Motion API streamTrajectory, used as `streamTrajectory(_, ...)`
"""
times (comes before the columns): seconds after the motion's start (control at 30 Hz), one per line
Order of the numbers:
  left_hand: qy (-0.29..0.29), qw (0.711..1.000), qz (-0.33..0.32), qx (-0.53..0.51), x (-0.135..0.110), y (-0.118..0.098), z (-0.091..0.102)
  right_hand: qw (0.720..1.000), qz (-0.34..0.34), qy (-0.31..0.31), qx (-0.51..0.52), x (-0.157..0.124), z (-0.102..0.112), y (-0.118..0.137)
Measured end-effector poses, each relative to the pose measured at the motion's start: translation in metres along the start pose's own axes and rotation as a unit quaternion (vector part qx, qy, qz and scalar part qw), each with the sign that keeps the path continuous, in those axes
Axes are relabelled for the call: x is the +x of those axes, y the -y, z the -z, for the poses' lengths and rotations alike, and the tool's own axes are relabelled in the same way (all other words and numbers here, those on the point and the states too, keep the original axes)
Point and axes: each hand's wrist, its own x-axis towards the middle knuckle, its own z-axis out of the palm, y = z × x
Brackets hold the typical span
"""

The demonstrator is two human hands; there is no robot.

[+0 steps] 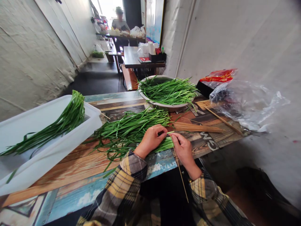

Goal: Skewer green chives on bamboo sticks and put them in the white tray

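My left hand (150, 139) is curled over a small bunch of green chive stalks (164, 143) at the table's near edge, fingers pinched on one stalk tip. My right hand (182, 147) is closed on a thin bamboo skewer (180, 172) that slants down past the table edge, its tip at the stalks. A loose pile of chives (131, 127) lies on the table just behind my left hand. A bundle of bamboo skewers (196, 127) lies to the right of that pile.
A white plastic tray (49, 150) at left holds a bundle of chives (63, 122). A bowl (162, 105) heaped with chives stands at the back. A clear plastic bag (244, 103) and red packet (219, 76) lie at right. A person sits far behind at other tables.
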Motion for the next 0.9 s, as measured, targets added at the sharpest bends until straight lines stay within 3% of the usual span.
streamTrajectory(0.9, 0.001, 1.000, -0.024, 0.015, 0.0005, -0.0011, 0.0004, 1.000, 0.008, 0.011, 0.001, 0.0003, -0.0003, -0.0036)
